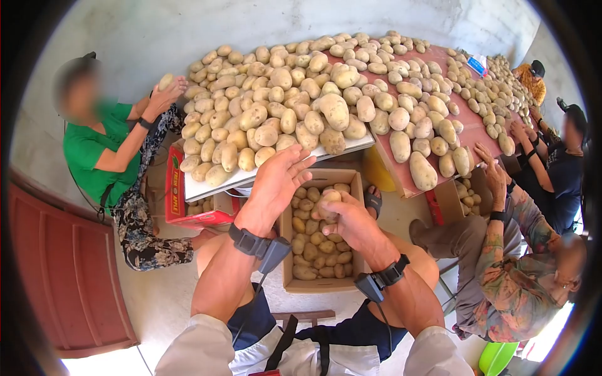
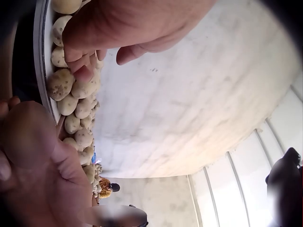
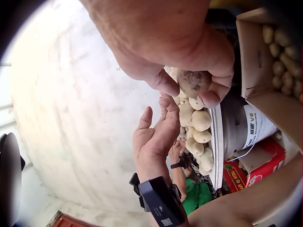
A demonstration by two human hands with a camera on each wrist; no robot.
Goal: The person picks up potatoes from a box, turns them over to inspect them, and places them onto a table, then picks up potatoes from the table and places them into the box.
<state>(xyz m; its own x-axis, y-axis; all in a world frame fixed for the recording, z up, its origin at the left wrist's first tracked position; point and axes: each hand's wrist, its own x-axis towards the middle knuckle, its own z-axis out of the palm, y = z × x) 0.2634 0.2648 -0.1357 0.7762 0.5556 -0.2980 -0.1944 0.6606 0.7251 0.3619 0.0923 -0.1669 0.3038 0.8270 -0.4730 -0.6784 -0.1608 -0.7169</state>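
A potato is gripped between the thumb and fingers of my right hand, above a cardboard box of potatoes. Dark rough patches mark its skin in the right wrist view, where the potato sits under the curled fingers. My left hand is held up with its fingers extended and its palm facing the right hand, nothing in it. It hovers by the near edge of a white-topped table heaped with potatoes. In the left wrist view this hand overlaps the pile.
A reddish table with more potatoes stands at the right. A red fruit box and a bucket are under the white table. One person in green sits at the left holding a potato; several others sit along the right.
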